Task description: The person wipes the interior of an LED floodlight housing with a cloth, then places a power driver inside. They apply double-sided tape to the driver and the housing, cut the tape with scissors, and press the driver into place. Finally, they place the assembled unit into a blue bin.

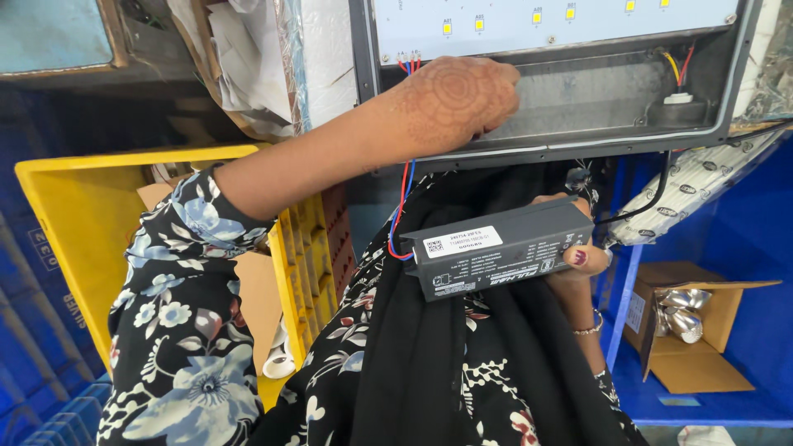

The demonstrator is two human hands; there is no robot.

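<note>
Nearest the camera: a floral-print sleeve and dark cloth over the lap. Right hand (578,264), fingers curled closed around the right end of a dark grey rectangular driver box (500,248), which it holds level above the lap, white label upward. Red and blue wires (402,194) run from the box's left end up to the light fixture; a black cable (652,198) leaves the right end and curves up to the fixture's right side. To the left, a yellow plastic crate (83,215) holding cardboard and small white parts. To the right, on a blue surface, an open cardboard box (702,355) with shiny silver pieces inside. Farther off: left hand (454,99), fingers bent and pressed inside the open lower compartment of the grey fixture housing (578,132); whether the fingers pinch anything there cannot be told. Beyond it, the white LED board (545,25) with small yellow emitters, and a white grommet with red and yellow leads at the compartment's right corner. Risk, as judged: the box hangs from short leads, so a slip or pull by the right hand could strain the red and blue wires at their terminals; they could also get pinched against the housing rim.
</note>
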